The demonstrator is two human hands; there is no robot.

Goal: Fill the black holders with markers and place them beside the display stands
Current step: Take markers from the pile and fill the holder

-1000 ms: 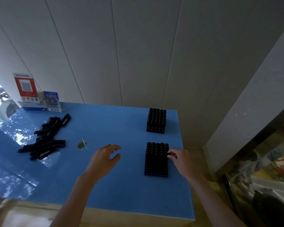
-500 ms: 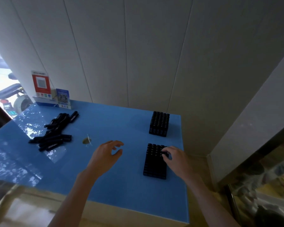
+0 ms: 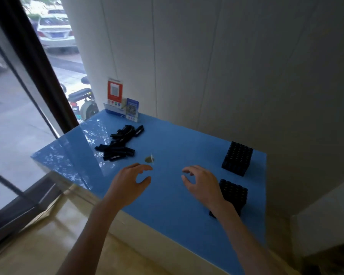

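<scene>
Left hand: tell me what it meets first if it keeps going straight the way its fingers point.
The left hand is open, fingers aimed up-right. First in that line is probably the small brownish scrap on the blue table, just past the fingertips. The marker pile lies off to the left. Height is unclear.

glossy blue counter (image 3: 167, 205) against a white panelled wall | left hand (image 3: 130, 182) and right hand (image 3: 204, 183) both hover over it, fingers loosely curled, holding nothing | two black gridded marker holders (image 3: 237, 158) on the right, nearer one (image 3: 233, 195) partly behind the right wrist | loose pile of black markers (image 3: 119, 143) far left, near the red and blue QR display stands (image 3: 123, 100)
</scene>
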